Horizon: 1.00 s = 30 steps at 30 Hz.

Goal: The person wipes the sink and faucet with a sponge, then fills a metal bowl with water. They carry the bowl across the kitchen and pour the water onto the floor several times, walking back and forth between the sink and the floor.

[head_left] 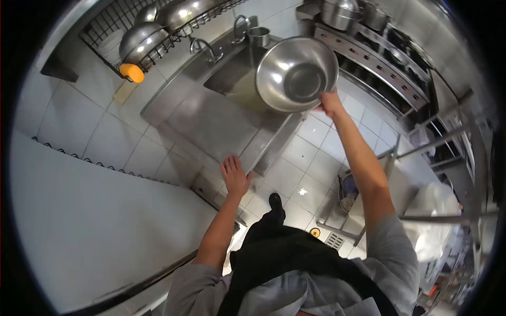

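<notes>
My right hand (330,104) grips the rim of a large stainless steel mixing bowl (274,87), its fingers partly hidden behind the metal. The bowl is tilted so its shiny inside faces me, held above the right end of the sink (224,79). No contents show in it. Fingers stretched out, my left hand (236,176) lies at the near edge of the steel drainboard (211,124) and holds nothing. Behind the bowl, a small metal pot (258,36) stands by the taps (207,50).
A wire rack (113,34) on the wall carries metal bowls (141,45) and an orange cup (132,72). The stove (369,58) with pots stands at the back right. Metal shelving (443,142) borders my right side; a white panel (116,210) fills the left. The tiled floor (303,163) has wet patches.
</notes>
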Available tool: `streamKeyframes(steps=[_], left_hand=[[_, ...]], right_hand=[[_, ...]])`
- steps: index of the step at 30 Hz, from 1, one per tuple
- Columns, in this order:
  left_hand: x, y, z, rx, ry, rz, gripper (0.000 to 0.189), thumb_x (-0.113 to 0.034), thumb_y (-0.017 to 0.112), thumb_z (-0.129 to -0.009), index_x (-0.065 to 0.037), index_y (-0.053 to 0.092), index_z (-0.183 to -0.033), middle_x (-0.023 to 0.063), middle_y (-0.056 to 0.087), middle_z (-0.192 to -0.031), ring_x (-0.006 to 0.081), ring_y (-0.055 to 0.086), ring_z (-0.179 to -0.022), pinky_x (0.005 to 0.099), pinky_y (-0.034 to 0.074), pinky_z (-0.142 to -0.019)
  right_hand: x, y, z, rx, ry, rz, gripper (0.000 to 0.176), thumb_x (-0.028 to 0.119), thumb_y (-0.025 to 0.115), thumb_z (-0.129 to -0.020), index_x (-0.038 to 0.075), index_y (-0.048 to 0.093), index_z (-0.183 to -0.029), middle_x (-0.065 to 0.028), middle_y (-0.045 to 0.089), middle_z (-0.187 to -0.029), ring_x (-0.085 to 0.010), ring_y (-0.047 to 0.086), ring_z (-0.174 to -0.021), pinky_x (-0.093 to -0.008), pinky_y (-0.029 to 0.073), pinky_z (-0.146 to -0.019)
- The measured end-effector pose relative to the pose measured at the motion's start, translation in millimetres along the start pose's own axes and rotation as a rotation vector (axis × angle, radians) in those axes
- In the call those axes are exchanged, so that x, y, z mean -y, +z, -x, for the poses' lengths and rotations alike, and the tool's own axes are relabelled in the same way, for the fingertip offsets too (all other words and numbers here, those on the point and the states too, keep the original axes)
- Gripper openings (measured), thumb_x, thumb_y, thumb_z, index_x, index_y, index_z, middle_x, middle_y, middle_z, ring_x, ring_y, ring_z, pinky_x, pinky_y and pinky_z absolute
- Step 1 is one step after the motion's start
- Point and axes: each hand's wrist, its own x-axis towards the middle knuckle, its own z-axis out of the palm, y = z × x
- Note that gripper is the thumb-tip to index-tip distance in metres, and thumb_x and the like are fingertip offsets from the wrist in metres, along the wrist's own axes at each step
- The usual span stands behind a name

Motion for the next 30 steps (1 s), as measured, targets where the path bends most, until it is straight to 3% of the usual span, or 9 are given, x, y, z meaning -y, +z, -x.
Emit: streamKeyframes(steps=[3, 6, 9, 14, 15, 22, 24, 27, 30], left_hand=[[-0.6, -3.1, -1.1, 0.012, 0.001, 0.081, 0.088, -0.045, 0.065, -0.079, 0.006, 0.027, -0.140, 0.0243, 0.030, -0.145, 0.0379, 0.022, -0.138, 0.0536, 0.009, -0.114], [-3.8, -6.5, -2.6, 0.049, -0.043, 0.087, 0.088, -0.046, 0.065, -0.080, 0.006, 0.027, -0.140, 0.0237, 0.030, -0.145, 0.0363, 0.022, -0.138, 0.0529, 0.010, -0.114], [-6.8, -9.0, -5.0, 0.109, -0.109, 0.097, 0.088, -0.047, 0.065, -0.079, 0.004, 0.028, -0.141, 0.0215, 0.028, -0.147, 0.0352, 0.021, -0.139, 0.0513, 0.011, -0.115], [-10.1, -21.0, -18.1, 0.180, -0.220, 0.151, 0.091, -0.046, 0.071, -0.074, -0.004, 0.029, -0.143, 0.0182, 0.023, -0.151, 0.0362, 0.018, -0.141, 0.0502, 0.012, -0.115], [-12.0, -23.0, -19.5, 0.172, -0.258, 0.138, 0.092, -0.045, 0.073, -0.072, -0.005, 0.029, -0.143, 0.0185, 0.023, -0.151, 0.0372, 0.019, -0.140, 0.0507, 0.014, -0.115], [-48.0, -29.3, -45.8, 0.158, -0.609, 0.043, 0.105, -0.031, 0.086, -0.054, -0.008, 0.034, -0.141, 0.0188, 0.021, -0.152, 0.0362, 0.018, -0.141, 0.0514, 0.016, -0.115], [-56.8, -30.3, -56.7, 0.193, -0.703, 0.039, 0.109, -0.025, 0.087, -0.057, -0.004, 0.026, -0.145, 0.0166, 0.017, -0.154, 0.0322, 0.014, -0.143, 0.0492, 0.014, -0.117], [-64.3, -25.7, -63.3, 0.199, -0.771, -0.034, 0.097, -0.021, 0.081, -0.064, -0.004, 0.029, -0.144, 0.0179, 0.020, -0.152, 0.0327, 0.017, -0.142, 0.0502, 0.012, -0.117], [-70.8, -19.6, -68.2, 0.200, -0.832, -0.083, 0.101, -0.022, 0.082, -0.063, -0.004, 0.026, -0.145, 0.0184, 0.020, -0.152, 0.0336, 0.017, -0.142, 0.0513, 0.013, -0.116]], right_hand=[[-66.6, -25.4, -179.5, -0.045, -0.604, 0.681, 0.072, 0.002, 0.054, -0.080, 0.007, 0.018, -0.143, -0.0246, 0.055, -0.116, -0.0377, 0.063, -0.092, -0.0518, 0.057, -0.063], [-18.2, 48.2, -175.1, -0.229, -0.138, 0.351, 0.083, 0.000, 0.052, -0.081, 0.016, 0.005, -0.147, -0.0280, 0.052, -0.117, -0.0421, 0.062, -0.092, -0.0543, 0.058, -0.056], [-24.5, 70.7, -220.3, -0.215, -0.179, 0.651, 0.084, 0.001, 0.053, -0.079, 0.017, 0.008, -0.148, -0.0316, 0.050, -0.121, -0.0443, 0.059, -0.097, -0.0540, 0.057, -0.067], [-82.6, 79.9, -319.2, -0.259, -0.611, 1.070, 0.088, 0.003, 0.054, -0.077, 0.022, 0.008, -0.149, -0.0347, 0.031, -0.140, -0.0487, 0.051, -0.113, -0.0474, 0.042, -0.096], [-81.3, 81.1, -326.3, -0.166, -0.340, 1.178, 0.087, 0.002, 0.054, -0.077, 0.022, 0.009, -0.149, -0.0335, 0.023, -0.145, -0.0481, 0.047, -0.118, -0.0484, 0.042, -0.097], [-147.9, 102.5, -362.2, 0.063, -0.174, 1.044, 0.086, -0.006, 0.049, -0.081, 0.024, 0.007, -0.150, -0.0302, 0.022, -0.146, -0.0540, 0.044, -0.118, -0.0542, 0.045, -0.096], [-166.6, 97.3, -382.3, 0.197, 0.363, 0.476, 0.083, -0.007, 0.047, -0.081, 0.019, 0.007, -0.149, -0.0301, 0.028, -0.142, -0.0516, 0.049, -0.114, -0.0608, 0.052, -0.085], [-165.6, 83.4, -396.7, 0.322, 0.528, 0.202, 0.058, 0.005, 0.051, -0.088, 0.008, 0.026, -0.140, -0.0245, 0.041, -0.131, -0.0453, 0.054, -0.108, -0.0709, 0.049, -0.081], [-176.4, 64.8, -415.6, 0.457, 0.694, 0.085, 0.043, 0.000, 0.050, -0.086, -0.006, 0.037, -0.126, -0.0242, 0.046, -0.124, -0.0435, 0.058, -0.101, -0.0663, 0.053, -0.080]])
